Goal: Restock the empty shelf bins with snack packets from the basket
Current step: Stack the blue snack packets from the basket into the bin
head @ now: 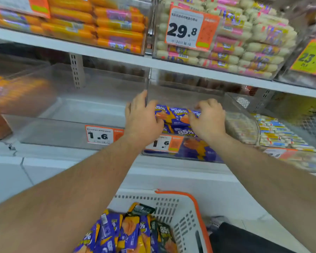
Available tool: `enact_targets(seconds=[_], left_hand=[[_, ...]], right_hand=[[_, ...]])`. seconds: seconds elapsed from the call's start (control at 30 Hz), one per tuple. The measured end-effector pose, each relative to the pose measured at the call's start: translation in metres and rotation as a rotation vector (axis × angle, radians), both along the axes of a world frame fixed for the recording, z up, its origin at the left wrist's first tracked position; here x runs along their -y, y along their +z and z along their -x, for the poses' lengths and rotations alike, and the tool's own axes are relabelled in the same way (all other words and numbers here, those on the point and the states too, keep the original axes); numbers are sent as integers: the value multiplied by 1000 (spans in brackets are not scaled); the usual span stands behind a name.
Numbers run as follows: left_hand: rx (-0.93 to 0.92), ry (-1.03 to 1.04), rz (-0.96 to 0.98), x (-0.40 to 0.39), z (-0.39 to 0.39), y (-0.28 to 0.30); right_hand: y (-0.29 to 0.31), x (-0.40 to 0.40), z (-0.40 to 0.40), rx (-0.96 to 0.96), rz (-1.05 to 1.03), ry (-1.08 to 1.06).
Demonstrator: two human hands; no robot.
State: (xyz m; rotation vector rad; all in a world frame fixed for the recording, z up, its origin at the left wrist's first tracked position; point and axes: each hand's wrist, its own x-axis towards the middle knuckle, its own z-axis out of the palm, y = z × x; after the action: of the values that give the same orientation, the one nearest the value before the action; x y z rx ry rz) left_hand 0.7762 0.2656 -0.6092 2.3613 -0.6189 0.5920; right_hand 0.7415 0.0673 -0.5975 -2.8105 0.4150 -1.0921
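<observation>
Both my hands reach into a clear plastic shelf bin [244, 114] on the middle shelf. Between them lies a stack of purple-and-orange snack packets [177, 115] marked 85%. My left hand [142, 117] grips the stack's left end, its fingers curled over the packets beside the bin's left wall. My right hand [208, 119] grips the right end from above. Below, a white basket [182, 214] with an orange rim holds several more of the same purple packets [117, 234]. The clear bin [66, 110] to the left has nothing in it.
Price tags reading 1.6 [98, 136] hang on both bin fronts. The upper shelf carries bins of orange sausages [106, 24] and white sausages [254, 42]. White-and-blue packets [279, 132] fill the bin at right. A dark trouser leg [241, 240] shows beside the basket.
</observation>
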Motion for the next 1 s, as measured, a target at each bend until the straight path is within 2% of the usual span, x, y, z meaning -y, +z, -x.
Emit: enact_targets(seconds=[0.07,0.1,0.17,0.27,0.4,0.5,0.63,0.7,0.8,1.0], left_hand=[[144,-66,117,-12,18,-8],[204,-119,170,-19,29,-15],[219,-212,231,-36,51,-39],[-35,-191,247,-64,79,-86],[-492,-75,179,-97,109,-145],[-708,-29,192,-110,123,-170],[-846,-1,188,-118,135,-188],[-860,16,182,-120,135,-194],[-880,43,162,-123,135,-200],[-924,60,180,-119,141,-205]], right_hand=[[-11,-37,28,274,116,249],[-21,-54,41,327,138,376],[-47,-86,62,300,94,573],[-97,-116,78,92,-111,656],[-168,-130,80,-514,-525,351],[-229,-131,84,-693,-808,51],[-296,-133,105,-961,-1005,-245],[-326,-129,113,-1040,-1032,-305],[-354,-126,115,-980,-1185,-331],[-331,-133,114,-912,-1328,-311]])
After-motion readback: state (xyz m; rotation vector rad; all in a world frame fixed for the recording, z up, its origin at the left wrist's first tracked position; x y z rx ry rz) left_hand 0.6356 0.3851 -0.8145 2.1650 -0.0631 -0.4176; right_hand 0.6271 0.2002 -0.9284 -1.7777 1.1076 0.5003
